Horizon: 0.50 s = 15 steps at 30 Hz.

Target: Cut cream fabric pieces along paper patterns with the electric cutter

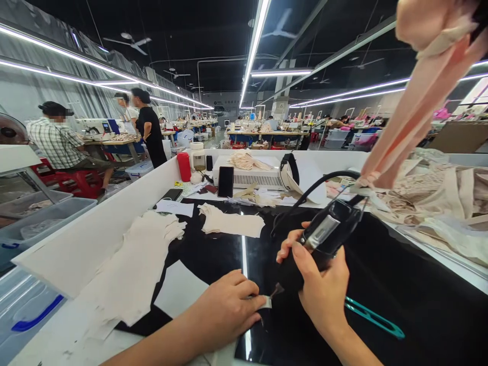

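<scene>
From the left, I see the white side wall [95, 223] running slantwise inward, with a cream fabric stack [133, 269] lying just inside it and reaching the near edge. A white sheet [181, 290] pokes out beside the stack. My left hand [232, 305] comes up from the bottom, back of the hand uppermost, fingers bent and drawn toward the right; the forefinger rests on a small pale scrap [268, 303] by the tabletop, though I cannot tell whether the thumb pinches it. Beyond that hand lies a folded cream piece [232, 223], well apart from it. A gap of glossy black tabletop [419, 284] separates my two hands. My right hand [324, 284] is raised and tilted, its fingers and thumb clamped around a black handheld tool [324, 231] with a cable [305, 195] arching behind. Peach fabric strips [412, 117] hang down to the tool's upper end. A teal tool [375, 318] lies right of that wrist, and the black surface stretches on toward the right-hand edge, where a fabric heap [438, 188] sits beyond the rim.
</scene>
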Motion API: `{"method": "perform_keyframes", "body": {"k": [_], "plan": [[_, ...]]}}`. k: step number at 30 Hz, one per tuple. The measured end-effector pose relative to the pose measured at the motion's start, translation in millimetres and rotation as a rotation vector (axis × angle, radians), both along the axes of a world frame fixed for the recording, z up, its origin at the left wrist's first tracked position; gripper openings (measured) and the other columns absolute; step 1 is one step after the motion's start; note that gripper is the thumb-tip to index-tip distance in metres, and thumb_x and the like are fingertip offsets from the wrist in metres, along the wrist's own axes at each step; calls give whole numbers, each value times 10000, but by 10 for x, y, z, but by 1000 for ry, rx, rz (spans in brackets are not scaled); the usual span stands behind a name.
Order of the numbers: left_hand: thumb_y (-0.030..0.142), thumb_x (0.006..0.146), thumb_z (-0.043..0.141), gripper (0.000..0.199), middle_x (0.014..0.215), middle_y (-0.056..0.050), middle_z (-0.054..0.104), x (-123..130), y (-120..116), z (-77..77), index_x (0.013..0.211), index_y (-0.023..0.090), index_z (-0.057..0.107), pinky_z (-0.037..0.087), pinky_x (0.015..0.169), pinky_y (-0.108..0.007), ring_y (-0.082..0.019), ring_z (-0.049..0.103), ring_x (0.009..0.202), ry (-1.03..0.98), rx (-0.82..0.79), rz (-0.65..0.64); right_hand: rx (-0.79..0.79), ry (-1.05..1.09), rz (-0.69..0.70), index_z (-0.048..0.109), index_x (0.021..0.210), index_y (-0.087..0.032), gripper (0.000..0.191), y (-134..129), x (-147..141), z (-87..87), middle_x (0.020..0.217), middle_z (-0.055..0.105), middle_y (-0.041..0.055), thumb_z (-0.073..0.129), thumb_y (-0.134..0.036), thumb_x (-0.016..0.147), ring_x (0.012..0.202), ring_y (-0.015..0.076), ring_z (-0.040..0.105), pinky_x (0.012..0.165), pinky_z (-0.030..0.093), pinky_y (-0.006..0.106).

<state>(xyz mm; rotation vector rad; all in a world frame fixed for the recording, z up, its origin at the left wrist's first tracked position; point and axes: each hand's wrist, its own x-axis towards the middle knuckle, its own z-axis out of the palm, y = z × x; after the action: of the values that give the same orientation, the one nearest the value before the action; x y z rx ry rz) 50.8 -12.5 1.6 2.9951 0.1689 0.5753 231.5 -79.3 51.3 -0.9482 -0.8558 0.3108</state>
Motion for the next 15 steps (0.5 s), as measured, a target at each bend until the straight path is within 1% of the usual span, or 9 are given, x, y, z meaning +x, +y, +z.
{"method": "perform_keyframes", "body": {"k": [3, 7, 11, 15], "plan": [[260, 1034, 637, 244, 1113, -32, 676, -5, 16, -1, 1267, 189, 644, 523, 1009, -359, -193, 624, 993, 5, 7, -6, 15, 39, 11, 594, 1150, -284, 348, -31, -16, -10, 855, 655, -18, 814, -362, 891, 652, 163, 631, 603, 573, 324], [268, 1035, 636, 258, 1105, -30, 674, -4, 29, -17, 1283, 197, 640, 522, 1000, -355, -197, 622, 999, 7, 6, -3, 8, 30, 35, 592, 1156, -287, 355, -67, -32, -41, 854, 659, -14, 817, -367, 893, 655, 168, 637, 605, 576, 332], [279, 1045, 621, 263, 1109, -31, 674, 3, 27, -41, 1296, 200, 637, 519, 993, -347, -195, 625, 1000, -5, 12, -8, 6, -2, 18, 590, 1142, -278, 319, -70, -36, -51, 854, 668, -10, 797, -353, 910, 645, 168, 644, 595, 580, 327], [276, 1030, 648, 275, 1107, -28, 675, 1, 32, -51, 1295, 202, 644, 521, 993, -347, -198, 626, 1000, -8, 13, -2, 1, -15, 2, 597, 1127, -274, 297, -36, -27, -39, 851, 669, -14, 792, -354, 916, 639, 165, 644, 591, 579, 320]]}}
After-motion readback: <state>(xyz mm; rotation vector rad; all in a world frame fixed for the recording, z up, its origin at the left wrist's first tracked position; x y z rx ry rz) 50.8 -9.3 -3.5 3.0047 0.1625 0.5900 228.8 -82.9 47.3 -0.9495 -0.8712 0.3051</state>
